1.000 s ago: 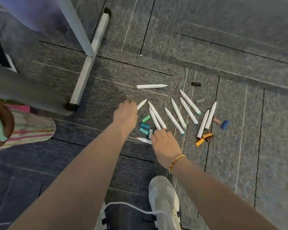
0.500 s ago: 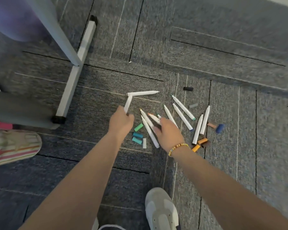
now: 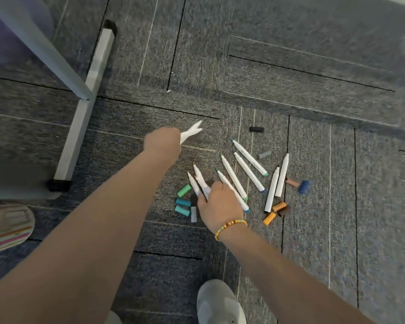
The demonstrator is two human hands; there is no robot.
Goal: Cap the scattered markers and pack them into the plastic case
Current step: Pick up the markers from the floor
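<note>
Markers fanning right of both hands

Left hand (image 3: 162, 142) is gripping two white markers (image 3: 191, 134), their tips splaying toward the far right. Right hand (image 3: 219, 203) is closing around a few more markers (image 3: 198, 181) on the carpet (image 3: 337, 206), barrels pointing far-left. Loose markers (image 3: 249, 157) are lying just right of that hand, long axes running near-right to far-left, so the right hand sits nearer. Loose caps (image 3: 182, 203) are clustering between the arms; others (image 3: 277, 208) lie right. A desk leg (image 3: 84, 106) is bounding the left; open carpet lies far and right. No case is showing.
</note>
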